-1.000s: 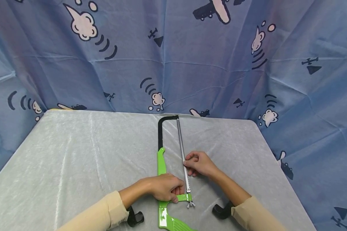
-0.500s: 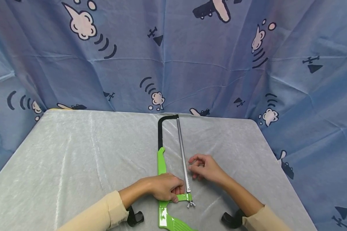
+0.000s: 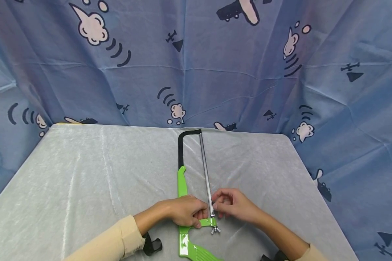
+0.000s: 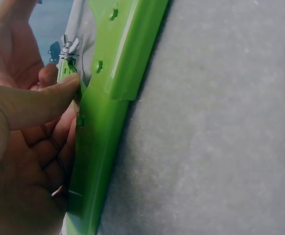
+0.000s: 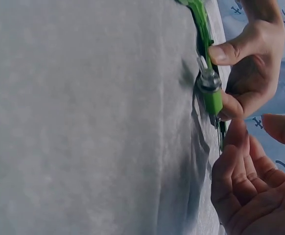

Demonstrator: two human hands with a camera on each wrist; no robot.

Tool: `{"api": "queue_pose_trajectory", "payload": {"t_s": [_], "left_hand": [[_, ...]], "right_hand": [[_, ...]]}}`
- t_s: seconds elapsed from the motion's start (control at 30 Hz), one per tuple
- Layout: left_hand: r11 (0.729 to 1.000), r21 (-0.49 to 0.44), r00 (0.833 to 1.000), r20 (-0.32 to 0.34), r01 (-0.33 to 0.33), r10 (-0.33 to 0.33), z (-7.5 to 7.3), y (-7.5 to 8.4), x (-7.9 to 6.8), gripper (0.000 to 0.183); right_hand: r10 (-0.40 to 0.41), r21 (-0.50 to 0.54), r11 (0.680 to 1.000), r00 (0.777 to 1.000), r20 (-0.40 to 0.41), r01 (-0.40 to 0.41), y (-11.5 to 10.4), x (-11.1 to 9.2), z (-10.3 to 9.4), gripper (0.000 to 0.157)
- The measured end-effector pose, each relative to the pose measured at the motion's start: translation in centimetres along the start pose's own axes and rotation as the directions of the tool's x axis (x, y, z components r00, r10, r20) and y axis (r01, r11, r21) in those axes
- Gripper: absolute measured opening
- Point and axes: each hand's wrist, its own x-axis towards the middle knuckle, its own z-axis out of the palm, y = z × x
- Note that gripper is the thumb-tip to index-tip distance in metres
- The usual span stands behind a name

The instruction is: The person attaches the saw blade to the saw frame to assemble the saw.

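A hacksaw with a bright green frame and handle [image 3: 182, 183] and a black front bow [image 3: 181, 152] lies on the cloth. Its grey blade [image 3: 204, 163] runs along the right side, down to a wing nut [image 3: 215, 230] at the near end. My left hand [image 3: 186, 211] grips the green crosspiece [image 4: 76, 105] beside that nut, thumb on top. Just right of the blade's near end is my right hand [image 3: 233, 204], its fingertips close to the blade. In the right wrist view its thumb [image 5: 282, 129] stands apart from the bent fingers; contact with the blade is unclear.
A pale grey plush cloth [image 3: 94, 188] covers the table. Behind and beside it hangs a blue curtain [image 3: 143, 79] with cartoon planes. Black straps [image 3: 152, 245] are on the wrists, below tan sleeves [image 3: 112, 241].
My right hand came off the blade's middle, drew away to the right, then moved nearer to the blade's near end. My left hand and the hacksaw have stayed in place.
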Motion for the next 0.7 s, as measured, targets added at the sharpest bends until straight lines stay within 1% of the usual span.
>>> {"api": "queue_pose_trajectory", "payload": {"t_s": [0.17, 0.33, 0.43, 0.7], "left_hand": [[1.000, -0.001, 1.000, -0.001, 0.008, -0.008, 0.0, 0.0, 0.1, 0.017], [1.000, 0.008, 1.000, -0.007, 0.007, -0.007, 0.0, 0.0, 0.1, 0.018], [1.000, 0.009, 1.000, -0.008, 0.008, -0.008, 0.0, 0.0, 0.1, 0.018], [1.000, 0.006, 1.000, -0.012, 0.012, -0.012, 0.1, 0.0, 0.1, 0.018]], "right_hand": [[-0.029, 0.024, 0.999, 0.998, 0.047, 0.028, 0.3, -0.7, 0.2, 0.024], [-0.036, 0.045, 0.998, 0.996, 0.086, 0.032, 0.4, -1.3, 0.4, 0.027], [-0.047, 0.077, 0.996, 0.993, 0.109, 0.039, 0.5, -1.6, 0.5, 0.028], [-0.101, 0.138, 0.987, 0.983, 0.151, 0.080, 0.7, -2.2, 0.9, 0.023]]}}
